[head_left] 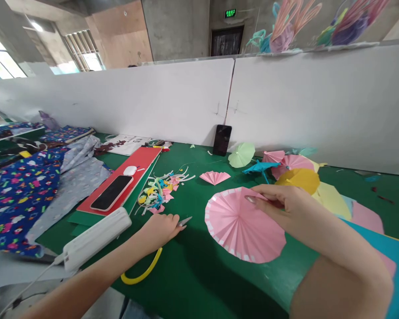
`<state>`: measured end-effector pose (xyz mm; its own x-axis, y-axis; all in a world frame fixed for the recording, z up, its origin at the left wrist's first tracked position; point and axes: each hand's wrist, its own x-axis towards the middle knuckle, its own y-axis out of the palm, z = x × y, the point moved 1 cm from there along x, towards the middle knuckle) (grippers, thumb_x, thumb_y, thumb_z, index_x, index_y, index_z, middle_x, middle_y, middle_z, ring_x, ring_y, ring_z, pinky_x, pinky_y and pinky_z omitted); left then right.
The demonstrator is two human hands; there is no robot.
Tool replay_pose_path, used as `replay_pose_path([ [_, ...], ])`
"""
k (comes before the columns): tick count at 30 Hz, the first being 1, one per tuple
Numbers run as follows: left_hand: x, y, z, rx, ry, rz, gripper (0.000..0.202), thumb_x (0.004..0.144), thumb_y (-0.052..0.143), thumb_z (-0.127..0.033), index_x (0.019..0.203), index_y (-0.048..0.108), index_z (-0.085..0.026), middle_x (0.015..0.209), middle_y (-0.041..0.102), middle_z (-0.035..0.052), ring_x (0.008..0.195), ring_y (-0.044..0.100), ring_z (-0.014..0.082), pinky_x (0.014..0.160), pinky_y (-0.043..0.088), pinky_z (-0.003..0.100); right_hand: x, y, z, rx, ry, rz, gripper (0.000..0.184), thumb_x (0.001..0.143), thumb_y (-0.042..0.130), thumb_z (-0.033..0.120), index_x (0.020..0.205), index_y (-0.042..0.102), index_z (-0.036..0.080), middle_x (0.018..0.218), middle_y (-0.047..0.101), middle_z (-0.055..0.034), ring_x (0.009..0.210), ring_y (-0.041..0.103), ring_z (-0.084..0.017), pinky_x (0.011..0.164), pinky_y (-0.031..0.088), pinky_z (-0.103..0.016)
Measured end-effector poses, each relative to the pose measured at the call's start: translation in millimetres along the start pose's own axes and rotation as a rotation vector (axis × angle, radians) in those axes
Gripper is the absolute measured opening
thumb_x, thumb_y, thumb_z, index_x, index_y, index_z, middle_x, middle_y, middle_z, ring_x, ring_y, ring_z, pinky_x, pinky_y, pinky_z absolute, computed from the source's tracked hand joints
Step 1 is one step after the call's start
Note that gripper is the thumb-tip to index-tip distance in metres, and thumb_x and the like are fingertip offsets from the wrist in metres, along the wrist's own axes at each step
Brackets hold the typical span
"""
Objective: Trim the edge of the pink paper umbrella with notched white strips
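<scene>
My right hand (275, 201) pinches the upper right edge of a round pink pleated paper disc (232, 221), holding it tilted above the green table. White tabs run along part of the disc's rim. Wrapped in my closed left hand (162, 228) is a pair of scissors (185, 221); the metal tip sticks out to the right and a yellow handle loop shows below the wrist. Between the hands and farther back lies a small folded pink paper fan (214, 177). A heap of coloured paper scraps (162, 188) is just beyond my left hand.
Small paper umbrellas, among them a green one (241, 155) and a blue one (261, 166), lie at the back right near yellow paper rounds (299, 178). A black phone (222, 140) leans on the white partition (136, 102). Another phone (111, 192) rests on a red folder (138, 161) beside a white power strip (96, 237).
</scene>
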<state>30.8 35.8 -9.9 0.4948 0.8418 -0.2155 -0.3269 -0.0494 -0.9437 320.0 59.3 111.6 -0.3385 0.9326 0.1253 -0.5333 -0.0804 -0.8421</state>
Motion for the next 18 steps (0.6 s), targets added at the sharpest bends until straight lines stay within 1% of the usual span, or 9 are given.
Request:
replay_pose_path([
  [1, 2, 0.9, -1, 0.009, -0.018, 0.018, 0.027, 0.096, 0.042, -0.029, 0.089, 0.062, -0.012, 0.074, 0.065, 0.0084, 0.065, 0.064, 0.0191, 0.049, 0.04, 0.023, 0, 0, 1, -0.001, 0.003, -0.001, 0.027, 0.088, 0.05, 0.037, 0.086, 0.072, 0.024, 0.066, 0.067, -0.0017, 0.053, 0.056, -0.016, 0.042, 0.036, -0.025],
  [3, 7, 3.2, -2, 0.023, -0.045, 0.053, 0.03, 0.096, 0.041, -0.032, 0.089, 0.061, -0.011, 0.072, 0.064, 0.0062, 0.061, 0.063, 0.0173, 0.051, 0.045, 0.026, -1, 1, 2, -0.008, 0.01, 0.004, 0.028, 0.089, 0.049, 0.038, 0.088, 0.072, 0.024, 0.067, 0.068, -0.0017, 0.054, 0.056, -0.016, 0.042, 0.035, -0.025],
  [7, 11, 7.6, -3, 0.037, -0.034, 0.1, 0.024, 0.095, 0.046, -0.031, 0.092, 0.06, -0.012, 0.075, 0.063, 0.0002, 0.061, 0.061, 0.0112, 0.057, 0.051, 0.027, 0, 1, 2, -0.015, 0.004, 0.017, 0.028, 0.089, 0.048, 0.038, 0.088, 0.072, 0.024, 0.067, 0.067, -0.0018, 0.055, 0.054, -0.016, 0.042, 0.034, -0.024],
  [10, 12, 9.5, -2, 0.028, 0.015, 0.11, 0.019, 0.094, 0.049, -0.027, 0.097, 0.06, -0.012, 0.077, 0.063, 0.0, 0.063, 0.061, 0.0115, 0.059, 0.052, 0.027, 0, 1, 2, -0.011, -0.012, 0.017, 0.028, 0.09, 0.047, 0.038, 0.084, 0.07, 0.023, 0.064, 0.063, -0.0014, 0.054, 0.051, -0.015, 0.041, 0.031, -0.024],
  [13, 12, 11.8, -1, 0.005, 0.056, 0.108, 0.017, 0.093, 0.05, -0.024, 0.101, 0.06, -0.012, 0.077, 0.063, 0.0003, 0.064, 0.062, 0.0122, 0.06, 0.052, 0.028, 0, 1, 2, -0.001, -0.014, 0.032, 0.031, 0.09, 0.046, 0.04, 0.075, 0.066, 0.022, 0.06, 0.056, 0.0001, 0.052, 0.043, -0.014, 0.042, 0.03, -0.024],
  [16, 12, 15.2, 0, -0.034, 0.071, 0.108, 0.017, 0.092, 0.052, -0.024, 0.101, 0.06, -0.012, 0.077, 0.063, 0.0005, 0.065, 0.062, 0.0124, 0.061, 0.052, 0.029, 0, 2, 2, 0.001, 0.009, 0.054, 0.035, 0.091, 0.043, 0.042, 0.068, 0.06, 0.022, 0.058, 0.049, 0.0019, 0.053, 0.037, -0.013, 0.043, 0.03, -0.023],
  [18, 12, 16.7, 1, -0.074, 0.069, 0.108, 0.018, 0.092, 0.052, -0.026, 0.1, 0.06, -0.012, 0.078, 0.063, 0.0004, 0.065, 0.062, 0.0122, 0.062, 0.052, 0.029, -1, 3, 2, 0.0, 0.019, 0.064, 0.034, 0.091, 0.043, 0.042, 0.068, 0.059, 0.022, 0.058, 0.048, 0.0022, 0.053, 0.036, -0.013, 0.044, 0.03, -0.023],
])
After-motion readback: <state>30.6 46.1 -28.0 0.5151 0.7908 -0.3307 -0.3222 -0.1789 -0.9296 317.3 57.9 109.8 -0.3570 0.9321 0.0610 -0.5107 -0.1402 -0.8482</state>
